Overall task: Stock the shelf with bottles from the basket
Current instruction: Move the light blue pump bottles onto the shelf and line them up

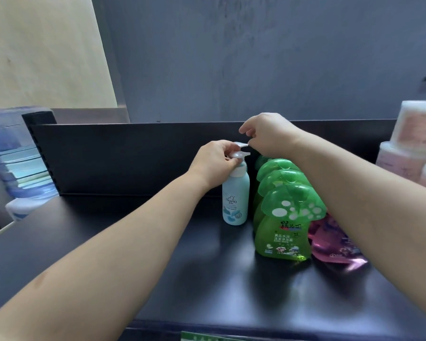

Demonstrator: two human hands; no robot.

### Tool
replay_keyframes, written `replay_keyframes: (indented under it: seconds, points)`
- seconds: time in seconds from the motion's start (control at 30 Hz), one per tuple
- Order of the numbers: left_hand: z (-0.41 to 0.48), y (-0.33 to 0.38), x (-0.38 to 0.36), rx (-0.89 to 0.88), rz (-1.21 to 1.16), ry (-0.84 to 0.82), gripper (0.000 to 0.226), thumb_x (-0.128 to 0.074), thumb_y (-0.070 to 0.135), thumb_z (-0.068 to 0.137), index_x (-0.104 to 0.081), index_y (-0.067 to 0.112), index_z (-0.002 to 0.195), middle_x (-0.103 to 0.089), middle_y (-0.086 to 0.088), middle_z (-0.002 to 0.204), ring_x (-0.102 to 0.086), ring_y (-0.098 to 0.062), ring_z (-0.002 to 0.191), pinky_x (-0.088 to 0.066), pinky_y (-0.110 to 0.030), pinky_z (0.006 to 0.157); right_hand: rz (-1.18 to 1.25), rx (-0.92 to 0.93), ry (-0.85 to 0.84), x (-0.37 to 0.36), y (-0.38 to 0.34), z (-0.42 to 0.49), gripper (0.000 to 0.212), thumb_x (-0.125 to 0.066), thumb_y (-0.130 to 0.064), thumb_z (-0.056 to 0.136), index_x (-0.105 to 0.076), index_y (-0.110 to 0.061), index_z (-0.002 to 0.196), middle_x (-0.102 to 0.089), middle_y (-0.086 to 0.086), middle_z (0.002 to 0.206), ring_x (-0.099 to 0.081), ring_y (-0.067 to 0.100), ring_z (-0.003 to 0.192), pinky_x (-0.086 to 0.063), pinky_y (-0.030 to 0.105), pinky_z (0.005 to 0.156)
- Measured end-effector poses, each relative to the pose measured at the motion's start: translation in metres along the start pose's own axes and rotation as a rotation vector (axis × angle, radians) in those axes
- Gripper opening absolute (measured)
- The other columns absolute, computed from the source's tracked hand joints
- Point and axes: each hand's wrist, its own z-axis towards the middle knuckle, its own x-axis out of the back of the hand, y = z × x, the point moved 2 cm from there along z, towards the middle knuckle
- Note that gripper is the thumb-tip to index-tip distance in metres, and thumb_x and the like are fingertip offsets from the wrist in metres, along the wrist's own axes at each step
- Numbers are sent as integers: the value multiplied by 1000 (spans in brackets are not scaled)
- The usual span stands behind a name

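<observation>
A light blue pump bottle [235,200] stands upright on the black shelf [133,242], just left of a row of green bottles with mushroom-shaped caps [283,225]. My left hand [215,163] grips the pump head of the front blue bottle. A second white pump nozzle shows right behind it. My right hand [268,134] pinches that rear nozzle with thumb and fingers. My right forearm partly covers a pink pouch [330,242] beside the green bottles. The basket is not in view.
The shelf's black back panel [133,153] rises behind the bottles. Pink and white packs [413,143] are stacked at the right edge. Blue packages [15,158] are stacked beyond the shelf's left end. A green label [207,337] sits on the front edge.
</observation>
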Motion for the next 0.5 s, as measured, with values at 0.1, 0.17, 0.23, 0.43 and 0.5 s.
replay_keyframes:
  seconds: [0.1,0.17,0.23,0.43,0.5]
  points:
    - [-1,3,-1,23,55,52,26,-66,27,84,-66,19,109,-68,3,98,-64,-15,90,-51,-28,84,40,7,43,2,-7,-9,39,-53,-5,87,-61,-17,123,-62,4,120,-56,20,111,-42,25,90]
    - [-3,3,-1,51,63,55,31,-67,30,83,-64,20,112,-66,4,96,-63,-15,93,-51,-31,85,59,18,63,4,-14,-15,39,-52,-5,87,-60,-15,124,-62,6,121,-56,21,112,-42,25,92]
    - [-6,3,0,84,32,-3,48,-69,32,82,-55,21,126,-62,3,104,-61,-15,100,-49,-33,91,73,35,89,4,-23,-21,39,-52,-6,87,-60,-14,125,-62,6,124,-55,21,114,-43,26,95]
    - [-61,-20,55,179,2,8,61,-64,28,87,-38,24,142,-54,2,126,-56,-11,109,-47,-28,91,159,203,128,-7,-85,-48,35,-52,-12,89,-62,-19,122,-64,1,118,-58,15,108,-41,18,89]
    - [-98,-36,89,173,-11,106,48,-61,25,88,-47,24,134,-57,3,121,-58,-9,105,-49,-27,89,198,292,66,-18,-118,-64,32,-57,-18,89,-63,-23,120,-65,-4,112,-60,11,97,-41,16,83]
